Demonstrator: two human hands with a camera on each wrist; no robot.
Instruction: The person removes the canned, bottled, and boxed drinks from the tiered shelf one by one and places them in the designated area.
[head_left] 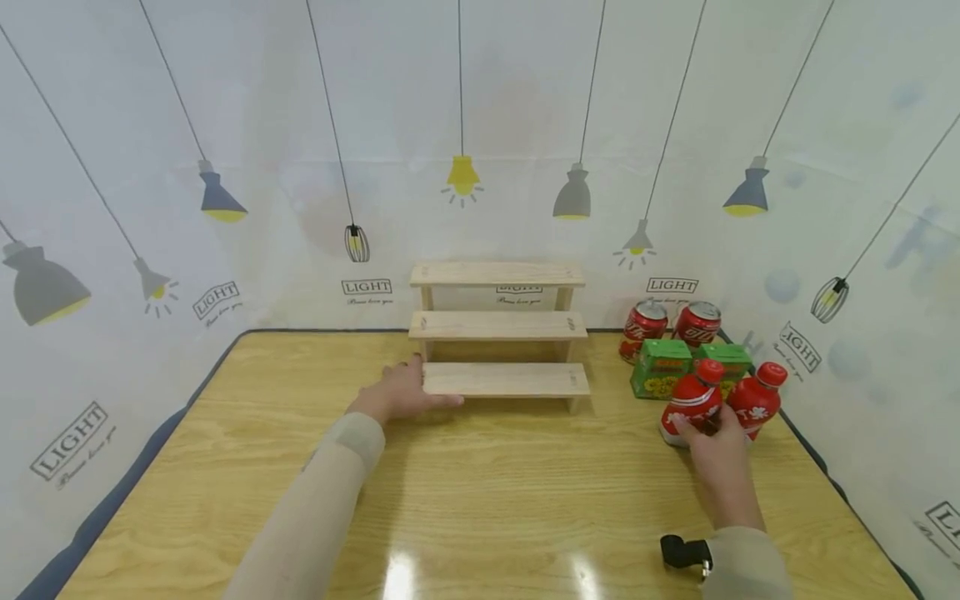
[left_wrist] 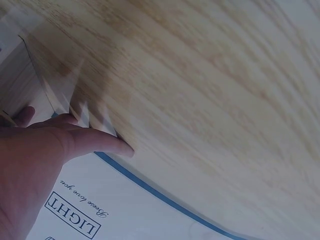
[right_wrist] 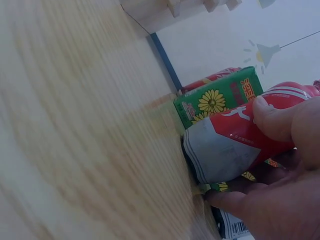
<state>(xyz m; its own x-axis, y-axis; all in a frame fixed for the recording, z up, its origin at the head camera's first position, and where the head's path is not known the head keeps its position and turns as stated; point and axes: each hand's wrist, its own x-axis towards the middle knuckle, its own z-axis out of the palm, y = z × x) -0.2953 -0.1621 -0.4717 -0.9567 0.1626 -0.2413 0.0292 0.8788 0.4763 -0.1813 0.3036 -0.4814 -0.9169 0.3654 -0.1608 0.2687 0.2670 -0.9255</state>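
In the head view a three-tier wooden step rack [head_left: 506,380] stands against the back wall. My left hand [head_left: 397,392] holds its left end, thumb along the front of the lowest step and fingers behind. On the right, my right hand [head_left: 720,446] grips a red bottle [head_left: 692,400] with a red cap. Its thumb lies on the near side while the fingers pass into the gap beside a second red bottle [head_left: 756,402]. The right wrist view shows the held bottle's pale grey lower part [right_wrist: 220,150] close to the tabletop.
Behind the bottles are two green drink cartons [head_left: 662,367] with yellow flowers. Two red cans [head_left: 643,329] stand farther back. The wooden table [head_left: 495,500] meets lamp-printed wall sheets [head_left: 510,100] at the back and sides. A black device [head_left: 684,552] sits at the right wrist.
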